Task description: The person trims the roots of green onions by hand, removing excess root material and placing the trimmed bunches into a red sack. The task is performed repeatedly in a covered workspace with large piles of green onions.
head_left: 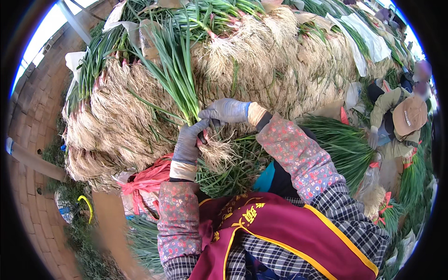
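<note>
In front of me, a bunch of green onions (187, 91) stands tilted, its long leaves pointing up and away. My left hand (187, 143), in a grey glove, is closed around the lower stems, with pale stringy roots (217, 153) hanging out beside it on the right. My right hand (227, 111), also gloved, has its fingers bent together against the stems just above the left hand. Whatever its fingertips pinch is hidden. Behind both hands rises a big pile of green onions (266, 70), roots facing me.
Red plastic ties (147, 179) lie left of my left forearm. Loose green leaves (228, 175) cover the ground below my hands. On the right, a capped co-worker (396, 116) crouches by green onion bundles (338, 144). White sheets (368, 37) drape the pile. A post (37, 160) stands at far left.
</note>
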Tool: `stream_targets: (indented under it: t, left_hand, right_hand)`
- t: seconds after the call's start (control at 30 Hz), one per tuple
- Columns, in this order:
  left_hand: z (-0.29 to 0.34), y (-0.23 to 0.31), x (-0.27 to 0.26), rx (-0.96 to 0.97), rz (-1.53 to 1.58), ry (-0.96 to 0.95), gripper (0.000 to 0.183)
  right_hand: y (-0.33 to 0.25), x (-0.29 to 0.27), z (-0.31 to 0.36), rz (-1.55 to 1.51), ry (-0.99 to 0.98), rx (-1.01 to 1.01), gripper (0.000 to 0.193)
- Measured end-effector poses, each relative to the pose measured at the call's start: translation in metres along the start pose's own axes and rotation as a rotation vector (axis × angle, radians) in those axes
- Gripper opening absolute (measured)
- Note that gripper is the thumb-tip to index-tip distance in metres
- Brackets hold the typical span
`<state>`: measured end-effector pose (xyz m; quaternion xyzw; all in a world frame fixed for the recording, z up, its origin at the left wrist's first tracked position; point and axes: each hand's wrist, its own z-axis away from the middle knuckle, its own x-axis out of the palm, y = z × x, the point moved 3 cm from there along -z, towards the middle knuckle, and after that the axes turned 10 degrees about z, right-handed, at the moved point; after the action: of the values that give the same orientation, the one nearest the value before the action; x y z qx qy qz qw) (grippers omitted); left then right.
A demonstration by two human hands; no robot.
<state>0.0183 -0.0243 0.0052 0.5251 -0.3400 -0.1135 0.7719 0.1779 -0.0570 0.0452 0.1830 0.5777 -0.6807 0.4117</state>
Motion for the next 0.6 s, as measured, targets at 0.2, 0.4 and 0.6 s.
stream_targets:
  t: [0.2, 0.4, 0.6]
  left_hand:
    - [0.009, 0.002, -0.009, -0.035, 0.201, -0.117, 0.028]
    - [0.015, 0.009, -0.001, -0.059, 0.267, -0.167, 0.027]
    - [0.020, 0.002, -0.019, -0.133, 0.100, 0.008, 0.020]
  right_hand:
    - [0.032, -0.020, 0.035, -0.802, 0.234, -0.177, 0.029]
    - [0.030, 0.000, 0.019, -0.462, 0.284, 0.041, 0.051]
    - [-0.013, -0.013, -0.006, -0.285, 0.159, -0.017, 0.034]
